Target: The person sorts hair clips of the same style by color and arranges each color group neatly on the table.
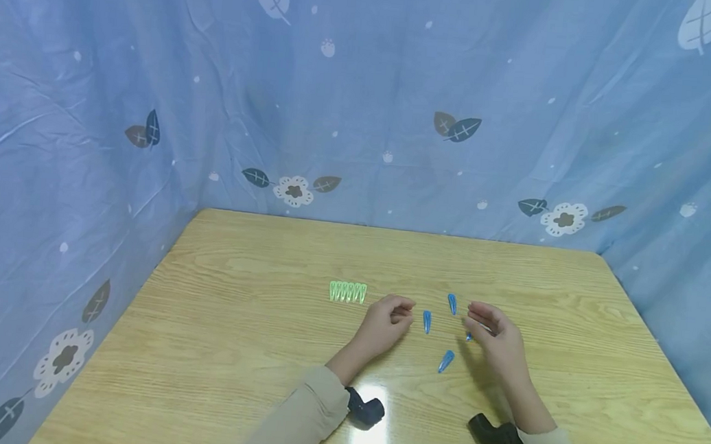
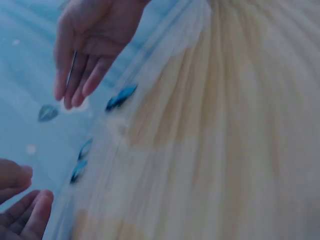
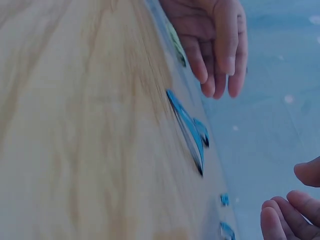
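Blue snap hair clips lie spread on the wooden table: one [image 1: 427, 322] beside my left hand's fingertips, one [image 1: 451, 304] farther back, one [image 1: 447, 361] nearer the front. A further blue clip [image 1: 469, 336] is mostly hidden under my right hand [image 1: 497, 338]. My left hand [image 1: 385, 324] hovers between these clips and a neat row of green hair clips [image 1: 348, 292]. Both hands hold nothing, their fingers loosely bent and facing each other. In the right wrist view, a blue clip [image 3: 187, 130] lies below the left hand [image 3: 212, 45]. The left wrist view is blurred.
The wood-grain table [image 1: 229, 351] meets a blue patterned curtain [image 1: 363, 112] at its back and sides. Black curved devices [image 1: 366, 410] sit at both wrists, by the beige sleeves [image 1: 298, 417]. A bright reflection shows at the table's front.
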Demonstrator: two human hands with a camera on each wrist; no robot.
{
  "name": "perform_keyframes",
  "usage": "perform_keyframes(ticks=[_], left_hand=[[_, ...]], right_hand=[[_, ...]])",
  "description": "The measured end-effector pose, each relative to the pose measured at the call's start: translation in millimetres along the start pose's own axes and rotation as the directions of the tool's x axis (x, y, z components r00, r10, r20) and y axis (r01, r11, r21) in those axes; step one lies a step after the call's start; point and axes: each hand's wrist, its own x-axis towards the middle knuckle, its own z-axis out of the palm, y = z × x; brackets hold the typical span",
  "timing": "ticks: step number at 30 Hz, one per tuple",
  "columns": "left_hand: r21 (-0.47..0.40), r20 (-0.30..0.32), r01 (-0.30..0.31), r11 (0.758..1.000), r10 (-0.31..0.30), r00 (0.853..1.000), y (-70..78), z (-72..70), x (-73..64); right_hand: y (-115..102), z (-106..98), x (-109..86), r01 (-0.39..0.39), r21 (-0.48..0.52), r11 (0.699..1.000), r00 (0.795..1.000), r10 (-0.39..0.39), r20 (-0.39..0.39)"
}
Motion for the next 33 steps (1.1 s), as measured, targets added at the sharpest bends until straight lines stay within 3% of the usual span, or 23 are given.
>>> perform_keyframes(ticks=[4, 9, 15, 24, 33], left_hand=[[0.001, -0.017, 0.035, 0.999, -0.035, 0.999, 6.2, 20.1, 3.1], [0.054, -0.108, 0.086, 0.995, -0.080, 0.991, 11.7, 35.2, 5.2], [0.127, -0.176, 0.125, 0.984, -0.102, 0.979, 15.2, 43.0, 6.5], [0.296, -0.191, 0.103, 0.949, -0.047, 0.980, 12.3, 50.0, 12.4], [0.458, -0.156, 0.079, 0.886, -0.007, 0.988, 15.6, 48.4, 14.2]], right_hand=[[5.9, -6.5, -4.5, -0.030, -0.010, 1.000, 0.999, 0.030, -0.038], [9.2, -7.6, -6.6, -0.068, -0.028, 0.997, 0.994, 0.065, -0.092], [12.1, -5.4, -3.9, -0.134, -0.174, 0.976, 0.984, 0.110, -0.140], [13.8, 2.9, 4.8, -0.121, -0.335, 0.934, 0.982, 0.064, -0.175], [10.5, 1.5, 5.7, -0.173, -0.331, 0.928, 0.981, 0.131, -0.144]])
